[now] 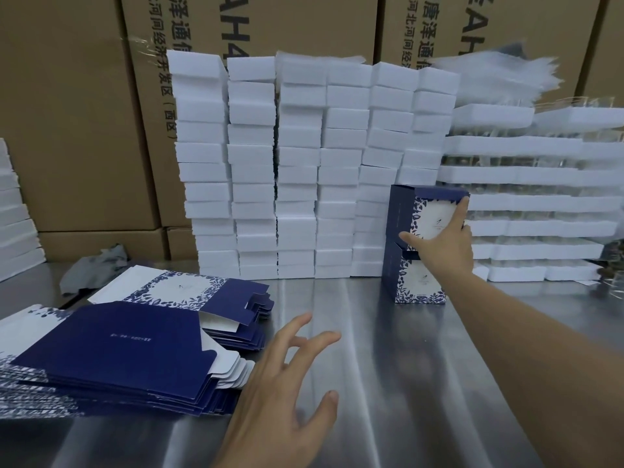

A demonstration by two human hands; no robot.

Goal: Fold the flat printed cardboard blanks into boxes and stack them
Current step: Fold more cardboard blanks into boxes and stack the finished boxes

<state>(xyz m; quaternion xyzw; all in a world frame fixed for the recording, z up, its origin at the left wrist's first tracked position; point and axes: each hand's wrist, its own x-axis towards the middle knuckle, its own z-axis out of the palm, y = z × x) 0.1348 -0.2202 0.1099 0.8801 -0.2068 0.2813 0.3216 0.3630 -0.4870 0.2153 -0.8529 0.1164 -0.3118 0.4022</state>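
Two folded blue-and-white floral boxes stand stacked at the back right of the steel table. My right hand (pixel 442 241) presses the front of the upper box (pixel 403 211) with spread, straight fingers, index tip at its top right corner, thumb at its lower left. The lower box (pixel 417 282) rests on the table beneath it. My left hand (pixel 287 376) hovers above the table with fingers spread, holding nothing, just right of the near pile of flat blue blanks (pixel 114 359). A second pile of flat blanks (pixel 189 292) lies behind it.
Tall columns of white foam blocks (pixel 297 170) stand behind the boxes, with layered white trays (pixel 533 204) to their right. Brown shipping cartons (pixel 67 113) form the back wall. A grey rag (pixel 94 268) lies at the back left. Bare steel table (pixel 354 332) shows between my hands.
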